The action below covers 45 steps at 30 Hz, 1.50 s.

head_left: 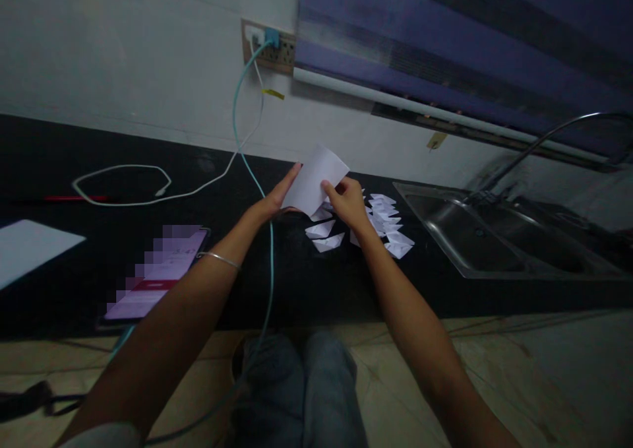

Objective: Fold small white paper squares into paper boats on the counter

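Note:
A white sheet of paper (315,179) is held up between my two hands above the dark counter. My left hand (279,195) grips its left edge, with the fingers partly hidden behind it. On the right side, my right hand (347,199) pinches the sheet, the thumb lying on the front face. Just below and to the right lie several folded white paper boats (329,242); more of them form a cluster (388,220) beyond my right wrist.
A tablet (163,280) lies left of my forearm, near a stack of white paper (34,247). A teal cable (271,256) and a white cable (208,183) run from the wall socket (270,44) across the counter (306,296). At right is a metal sink (459,237) with a faucet (534,146).

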Available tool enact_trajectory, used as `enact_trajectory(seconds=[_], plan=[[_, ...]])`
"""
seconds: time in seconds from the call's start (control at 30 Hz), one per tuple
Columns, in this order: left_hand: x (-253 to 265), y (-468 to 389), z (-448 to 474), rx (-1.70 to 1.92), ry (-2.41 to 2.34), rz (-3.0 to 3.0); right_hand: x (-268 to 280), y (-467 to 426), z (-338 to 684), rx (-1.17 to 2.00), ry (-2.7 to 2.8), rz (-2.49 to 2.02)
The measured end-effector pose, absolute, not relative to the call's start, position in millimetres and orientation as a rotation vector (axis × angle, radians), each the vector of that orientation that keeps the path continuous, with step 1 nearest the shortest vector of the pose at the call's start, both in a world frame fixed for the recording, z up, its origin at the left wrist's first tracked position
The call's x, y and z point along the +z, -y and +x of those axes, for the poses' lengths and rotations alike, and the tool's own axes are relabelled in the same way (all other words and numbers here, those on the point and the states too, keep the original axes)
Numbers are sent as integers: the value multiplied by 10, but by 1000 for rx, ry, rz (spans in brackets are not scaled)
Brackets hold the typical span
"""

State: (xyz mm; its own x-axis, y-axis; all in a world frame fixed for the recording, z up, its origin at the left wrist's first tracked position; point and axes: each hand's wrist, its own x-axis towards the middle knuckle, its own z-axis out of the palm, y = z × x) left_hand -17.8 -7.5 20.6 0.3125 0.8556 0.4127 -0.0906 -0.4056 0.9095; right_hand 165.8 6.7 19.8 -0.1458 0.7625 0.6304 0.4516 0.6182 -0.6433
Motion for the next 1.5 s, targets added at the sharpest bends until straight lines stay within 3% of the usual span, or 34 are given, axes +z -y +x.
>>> enact_trajectory(seconds=[0.2, 0.57, 0.83, 1.13, 1.5], plan=[[183, -41, -376, 1282, -791, 1537, 232, -11, 1650, 255, 1883, -949], [86, -171, -319, 1319, -679, 1533, 226, -71, 1634, 650, 1719, -714], [234, -77, -581, 1258, -813, 1581, 161, -143, 1720, 818, 1523, -872], [250, -65, -576, 1271, -756, 1454, 176, -119, 1713, 798, 1541, -781], [325, 101, -556, 822, -776, 1409, 288, 23, 1657, 784, 1821, -486]])
